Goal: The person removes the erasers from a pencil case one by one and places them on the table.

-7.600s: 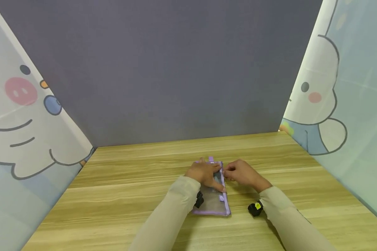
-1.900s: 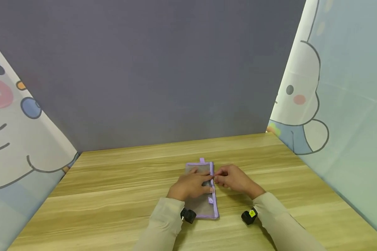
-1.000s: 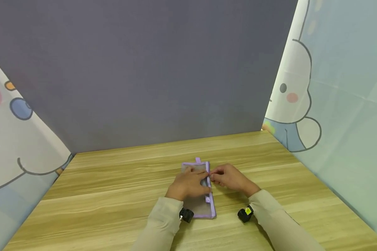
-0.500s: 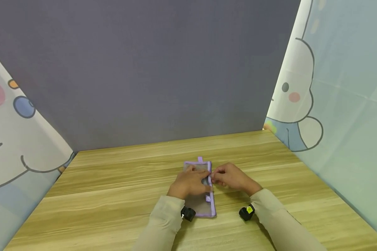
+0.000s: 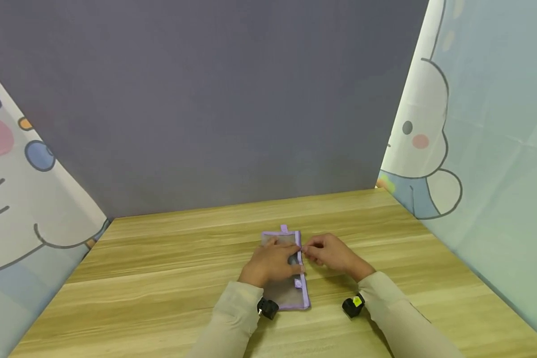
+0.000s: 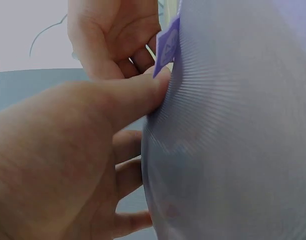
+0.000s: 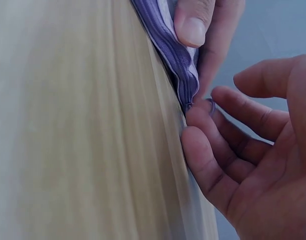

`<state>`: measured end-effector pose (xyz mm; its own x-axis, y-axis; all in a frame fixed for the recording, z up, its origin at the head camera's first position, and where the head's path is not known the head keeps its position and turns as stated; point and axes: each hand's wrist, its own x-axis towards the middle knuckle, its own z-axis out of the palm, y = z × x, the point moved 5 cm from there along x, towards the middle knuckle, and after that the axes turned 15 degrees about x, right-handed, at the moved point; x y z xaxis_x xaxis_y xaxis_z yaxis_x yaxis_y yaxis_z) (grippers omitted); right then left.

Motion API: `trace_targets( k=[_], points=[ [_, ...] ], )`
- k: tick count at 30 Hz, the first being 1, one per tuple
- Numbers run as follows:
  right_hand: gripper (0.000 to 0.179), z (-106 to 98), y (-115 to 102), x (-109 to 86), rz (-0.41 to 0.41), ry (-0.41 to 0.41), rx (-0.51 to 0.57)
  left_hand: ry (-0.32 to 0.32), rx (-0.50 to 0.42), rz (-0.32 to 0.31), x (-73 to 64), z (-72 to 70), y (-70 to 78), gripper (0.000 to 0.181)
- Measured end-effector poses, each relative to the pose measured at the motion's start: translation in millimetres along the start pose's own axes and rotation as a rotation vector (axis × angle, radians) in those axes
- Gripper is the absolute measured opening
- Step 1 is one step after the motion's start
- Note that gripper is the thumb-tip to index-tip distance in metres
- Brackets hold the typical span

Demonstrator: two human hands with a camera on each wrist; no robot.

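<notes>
A grey mesh zip pouch (image 5: 286,296) with purple trim lies on the table, its zipper (image 7: 180,60) along the right edge. My left hand (image 5: 272,262) rests on the pouch with fingers spread. Its thumb (image 7: 192,27) presses the zipper tape, and its index fingertip reaches the same edge farther up. At that edge, my right hand (image 5: 328,251) pinches the small zipper pull (image 7: 211,106), partly hidden by the curled fingers. In the left wrist view, a purple tag (image 6: 166,47) sticks out beside the left thumb, and mesh fills the right side.
The wood-grain table (image 5: 170,263) extends around the pouch. A dark grey panel (image 5: 215,109) stands along its far edge, with cartoon-print curtains (image 5: 434,124) at both sides. Each sleeve cuff carries a black wrist camera (image 5: 352,307).
Since the oldest frame, my left hand has slid nearer along the pouch, uncovering its far corner. My right hand has worked slightly nearer along the zipper edge. The head view has shifted; the last second shows little change.
</notes>
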<state>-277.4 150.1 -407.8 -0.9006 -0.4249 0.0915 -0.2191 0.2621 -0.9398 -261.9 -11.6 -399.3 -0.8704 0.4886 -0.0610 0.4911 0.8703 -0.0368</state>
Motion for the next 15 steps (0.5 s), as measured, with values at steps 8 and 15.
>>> trace_targets(
  k=[8, 15],
  points=[
    [0.020, -1.3, 4.6, -1.9, 0.031, 0.036, -0.023, 0.045, 0.054, 0.002, 1.4, 1.7, 3.1, 0.063],
    [0.019, -0.1, 0.9, 0.3, -0.005, 0.003, -0.027, 0.037, 0.071, 0.010, -0.1, 2.1, 0.8, 0.067]
  ],
)
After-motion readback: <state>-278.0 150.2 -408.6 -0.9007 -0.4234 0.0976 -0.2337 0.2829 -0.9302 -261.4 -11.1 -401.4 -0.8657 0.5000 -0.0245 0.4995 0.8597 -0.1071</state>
